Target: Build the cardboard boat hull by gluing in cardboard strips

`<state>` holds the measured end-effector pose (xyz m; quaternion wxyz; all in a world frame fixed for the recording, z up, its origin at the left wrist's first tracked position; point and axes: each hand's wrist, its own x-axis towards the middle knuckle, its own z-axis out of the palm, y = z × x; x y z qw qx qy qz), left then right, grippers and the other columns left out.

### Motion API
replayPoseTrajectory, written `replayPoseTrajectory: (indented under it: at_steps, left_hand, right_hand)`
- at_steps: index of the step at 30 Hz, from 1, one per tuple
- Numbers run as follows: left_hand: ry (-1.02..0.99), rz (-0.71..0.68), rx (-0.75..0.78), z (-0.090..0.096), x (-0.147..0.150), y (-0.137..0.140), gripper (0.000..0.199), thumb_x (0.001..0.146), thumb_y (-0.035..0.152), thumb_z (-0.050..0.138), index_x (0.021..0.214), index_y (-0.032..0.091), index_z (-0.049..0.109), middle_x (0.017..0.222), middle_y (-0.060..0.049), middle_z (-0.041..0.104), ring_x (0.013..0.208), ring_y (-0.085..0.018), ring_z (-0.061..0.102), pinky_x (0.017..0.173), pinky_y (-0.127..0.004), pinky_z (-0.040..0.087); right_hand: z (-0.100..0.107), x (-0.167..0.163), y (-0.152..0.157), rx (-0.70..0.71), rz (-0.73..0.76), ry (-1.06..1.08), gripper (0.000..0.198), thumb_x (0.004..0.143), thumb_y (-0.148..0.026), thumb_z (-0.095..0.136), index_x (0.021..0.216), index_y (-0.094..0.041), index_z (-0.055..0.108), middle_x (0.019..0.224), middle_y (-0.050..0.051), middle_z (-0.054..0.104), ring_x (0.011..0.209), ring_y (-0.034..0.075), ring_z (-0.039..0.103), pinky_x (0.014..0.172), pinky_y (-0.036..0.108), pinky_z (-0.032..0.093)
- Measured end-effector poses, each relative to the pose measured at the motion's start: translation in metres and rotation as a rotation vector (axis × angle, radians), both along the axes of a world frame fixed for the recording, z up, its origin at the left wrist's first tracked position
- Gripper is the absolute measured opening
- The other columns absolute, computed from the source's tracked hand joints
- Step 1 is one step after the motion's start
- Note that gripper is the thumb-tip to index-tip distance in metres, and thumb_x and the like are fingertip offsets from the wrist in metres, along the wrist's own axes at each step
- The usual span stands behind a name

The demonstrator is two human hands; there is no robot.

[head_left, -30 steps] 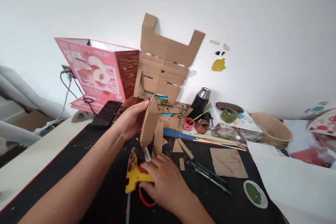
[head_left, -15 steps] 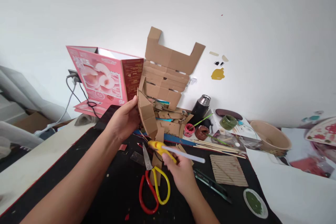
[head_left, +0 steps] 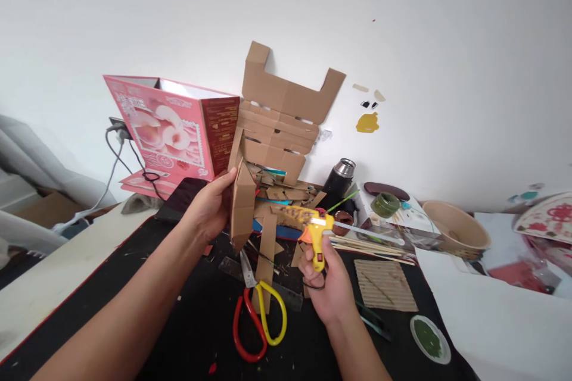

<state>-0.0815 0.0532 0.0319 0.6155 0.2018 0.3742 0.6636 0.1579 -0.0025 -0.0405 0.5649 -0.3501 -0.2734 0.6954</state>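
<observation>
My left hand (head_left: pixel 211 205) grips a folded cardboard piece (head_left: pixel 243 205) by its left side, holding it up over the black mat. In my right hand (head_left: pixel 328 283) is a yellow hot glue gun (head_left: pixel 318 229) with an orange trigger. Its stained nozzle points left at the cardboard piece, apart from it, and a long glue stick (head_left: pixel 366 232) juts out of its back. Below and between my hands lie scissors (head_left: pixel 255 309) with one red and one yellow handle. A cardboard strip (head_left: pixel 267 244) runs beneath the scissors.
A pink box (head_left: pixel 172 125) and a large cut cardboard sheet (head_left: pixel 286 107) stand against the wall. On the right are a black flask (head_left: pixel 339 181), wooden sticks (head_left: pixel 370 250), corrugated cardboard (head_left: pixel 385 286), a dish of green paint (head_left: pixel 429 338) and a round basket (head_left: pixel 456 229).
The glue gun has risen and swung right, away from the cardboard piece, its nozzle now level. My left hand has turned the cardboard piece, showing more of its flat face.
</observation>
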Motion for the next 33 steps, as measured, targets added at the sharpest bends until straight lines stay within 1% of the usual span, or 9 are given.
replayPoseTrajectory:
  at_steps: [2,5,8,11,14,17,23,28,33]
  left_hand:
    - [0.013,-0.008,0.010,-0.002,0.002,0.000,0.019,0.099,0.027,0.070,0.108,0.013,0.079,0.094,-0.011,0.085,0.074,-0.022,0.079,0.072,-0.031,0.063]
    - [0.045,-0.044,0.013,-0.004,0.006,0.000,0.016,0.094,0.026,0.076,0.104,0.014,0.080,0.091,-0.009,0.085,0.072,-0.021,0.078,0.070,-0.029,0.063]
    - [0.083,-0.074,0.018,-0.007,0.013,-0.001,0.011,0.092,0.023,0.077,0.099,0.015,0.080,0.090,-0.009,0.085,0.073,-0.021,0.078,0.069,-0.028,0.063]
    - [0.109,-0.120,0.013,-0.013,0.020,-0.001,0.013,0.094,0.024,0.074,0.100,0.016,0.081,0.091,-0.011,0.085,0.078,-0.024,0.080,0.069,-0.029,0.062]
    - [0.131,-0.187,0.005,-0.020,0.023,-0.002,0.018,0.092,0.030,0.077,0.102,0.016,0.081,0.091,-0.012,0.085,0.079,-0.026,0.080,0.069,-0.031,0.062]
    - [0.141,-0.234,0.004,-0.026,0.025,-0.001,0.022,0.089,0.035,0.082,0.097,0.015,0.082,0.090,-0.012,0.085,0.077,-0.026,0.079,0.069,-0.031,0.061]
    - [0.124,-0.232,0.015,-0.036,0.030,0.000,0.020,0.084,0.032,0.088,0.093,0.014,0.083,0.091,-0.010,0.085,0.081,-0.024,0.079,0.074,-0.028,0.062]
    - [0.084,-0.267,-0.029,-0.037,0.035,-0.002,0.025,0.086,0.032,0.086,0.104,0.015,0.082,0.095,-0.010,0.085,0.079,-0.023,0.078,0.071,-0.030,0.063]
    - [0.114,-0.282,-0.057,-0.035,0.036,-0.003,0.030,0.090,0.035,0.082,0.113,0.016,0.082,0.095,-0.011,0.085,0.077,-0.024,0.078,0.068,-0.031,0.063]
  right_hand:
    - [0.006,0.005,0.001,0.048,0.011,0.070,0.048,0.081,-0.064,0.087,0.091,-0.021,0.070,0.066,-0.004,0.054,0.047,0.009,0.041,0.038,0.020,0.020]
    - [0.011,0.008,0.000,0.097,-0.010,0.068,0.046,0.084,-0.062,0.086,0.105,-0.022,0.075,0.059,-0.008,0.048,0.044,0.008,0.040,0.040,0.020,0.029]
    - [0.012,0.005,-0.002,0.109,-0.002,-0.021,0.055,0.084,-0.067,0.085,0.109,-0.019,0.077,0.058,-0.007,0.054,0.042,0.008,0.048,0.042,0.020,0.034]
    - [0.011,0.000,-0.005,0.124,0.031,-0.103,0.062,0.086,-0.071,0.081,0.113,-0.016,0.076,0.059,-0.004,0.061,0.040,0.011,0.054,0.041,0.021,0.037]
    - [0.011,-0.002,-0.007,0.137,0.037,-0.128,0.062,0.086,-0.070,0.080,0.114,-0.015,0.075,0.059,-0.004,0.063,0.039,0.012,0.054,0.040,0.022,0.039]
    - [0.011,-0.002,-0.007,0.165,0.017,-0.131,0.059,0.087,-0.069,0.079,0.112,-0.015,0.074,0.058,-0.005,0.062,0.039,0.012,0.055,0.041,0.023,0.043]
    - [0.006,-0.002,-0.009,0.212,0.061,-0.203,0.059,0.092,-0.070,0.075,0.113,-0.015,0.073,0.057,-0.005,0.061,0.037,0.011,0.054,0.042,0.022,0.042]
    - [0.003,-0.005,-0.010,0.210,0.084,-0.256,0.059,0.094,-0.069,0.073,0.115,-0.014,0.072,0.056,-0.006,0.060,0.038,0.011,0.055,0.043,0.021,0.039]
    - [0.003,-0.006,-0.012,0.222,0.061,-0.261,0.054,0.096,-0.067,0.072,0.111,-0.015,0.072,0.055,-0.006,0.059,0.037,0.011,0.055,0.042,0.021,0.038]
